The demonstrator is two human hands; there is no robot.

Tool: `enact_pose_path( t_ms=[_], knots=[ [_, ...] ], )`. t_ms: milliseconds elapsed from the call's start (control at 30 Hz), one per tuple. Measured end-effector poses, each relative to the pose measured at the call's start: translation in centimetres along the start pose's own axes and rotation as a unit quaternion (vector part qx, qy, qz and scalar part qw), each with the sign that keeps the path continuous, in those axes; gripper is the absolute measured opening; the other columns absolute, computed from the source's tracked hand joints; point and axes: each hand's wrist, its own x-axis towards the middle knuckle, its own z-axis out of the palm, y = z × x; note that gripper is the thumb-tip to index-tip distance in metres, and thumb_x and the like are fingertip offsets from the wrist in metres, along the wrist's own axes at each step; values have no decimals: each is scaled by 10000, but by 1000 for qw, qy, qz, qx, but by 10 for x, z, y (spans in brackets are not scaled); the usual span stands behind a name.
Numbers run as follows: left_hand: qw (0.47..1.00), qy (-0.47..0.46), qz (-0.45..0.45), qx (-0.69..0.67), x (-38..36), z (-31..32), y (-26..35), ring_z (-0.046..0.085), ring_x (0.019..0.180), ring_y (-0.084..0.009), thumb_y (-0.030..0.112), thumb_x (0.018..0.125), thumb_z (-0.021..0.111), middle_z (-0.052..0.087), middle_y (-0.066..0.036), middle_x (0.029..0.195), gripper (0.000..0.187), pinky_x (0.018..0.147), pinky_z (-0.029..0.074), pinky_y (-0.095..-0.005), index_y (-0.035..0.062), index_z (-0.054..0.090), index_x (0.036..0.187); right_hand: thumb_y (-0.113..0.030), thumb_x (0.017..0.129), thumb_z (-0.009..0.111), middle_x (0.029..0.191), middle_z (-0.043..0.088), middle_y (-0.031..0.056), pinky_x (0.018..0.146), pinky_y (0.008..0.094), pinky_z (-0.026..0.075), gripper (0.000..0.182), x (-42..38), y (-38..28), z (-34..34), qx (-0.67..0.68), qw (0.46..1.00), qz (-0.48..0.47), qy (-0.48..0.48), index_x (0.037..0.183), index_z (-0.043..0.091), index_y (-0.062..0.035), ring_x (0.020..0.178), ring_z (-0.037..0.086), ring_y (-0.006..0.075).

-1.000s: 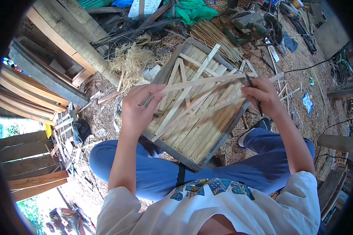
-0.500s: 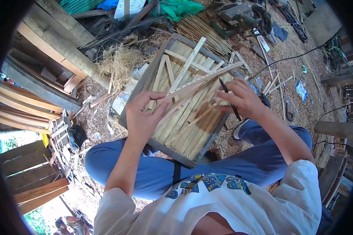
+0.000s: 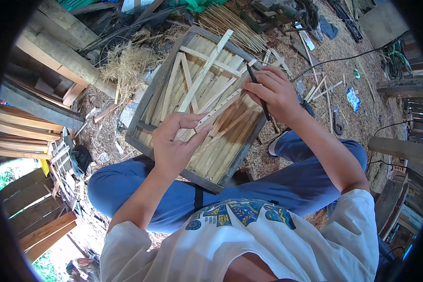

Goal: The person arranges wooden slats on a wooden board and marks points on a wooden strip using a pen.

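Between the thumb and fingers of my left hand (image 3: pixel 176 143) is the near end of a thin wooden strip (image 3: pixel 220 108) with a row of small holes or marks along it. My right hand (image 3: pixel 276 94) is closed around a slim black pointed tool (image 3: pixel 265 110), whose exact kind is unclear. Its fingers are right at the strip's far end. Beneath both hands lies a slatted wooden panel (image 3: pixel 207 164) in a dark frame. Several loose pale strips, including a long one (image 3: pixel 206 70), rest on it.
My crossed legs (image 3: pixel 296 164) are at the panel's near side. A bundle of thin sticks (image 3: pixel 232 28) lies beyond it, and a heap of shavings (image 3: pixel 127 68) to the left. A black cable (image 3: pixel 343 61) crosses the littered ground at right, near a blue-and-white wrapper (image 3: pixel 353 99).
My right hand has moved up to the strip's far end with the black tool. The strip now points less far right, and the whole view has shifted slightly.
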Motion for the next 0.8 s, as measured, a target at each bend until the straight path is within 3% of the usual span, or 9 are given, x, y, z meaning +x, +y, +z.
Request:
enact_pose_path(
  t_ms=[100,200,333,533,800],
  knots=[
    [1000,-17,22,6,0,2,-6,785,1013,-229,12,855,940,846,-140,1099,280,918,578,-355,39,676,946,-90,879,802,1110,696,84,1099,503,544,324,5,6,-12,25,1000,-4,-16,1197,744,-111,1105,710,306],
    [995,-42,60,60,2,6,-9,778,1047,-254,7,856,925,839,-135,1121,276,936,568,-382,49,678,970,-69,845,789,1026,651,72,1051,490,546,288,8,12,-27,37,998,-22,-39,1122,718,-102,1047,695,302],
    [987,-73,85,118,-10,20,-21,748,1033,-307,34,824,912,812,-80,1088,253,921,546,-427,63,699,958,-33,779,775,944,591,68,956,460,530,275,-10,16,-31,65,988,5,-139,1021,664,-99,982,664,316],
    [974,-111,77,179,-35,30,-29,711,1038,-288,62,767,921,782,-27,1039,244,917,523,-419,80,715,896,-16,774,774,939,614,67,920,439,524,262,-17,5,-27,99,975,16,-198,1007,682,-92,972,658,309],
    [982,-92,111,126,-45,37,-39,702,1056,-301,51,777,920,751,-43,1083,237,926,545,-448,75,703,869,-13,752,845,1004,664,78,941,465,535,315,-18,2,-32,67,974,18,-216,1039,742,-91,1026,676,315]
  ],
)
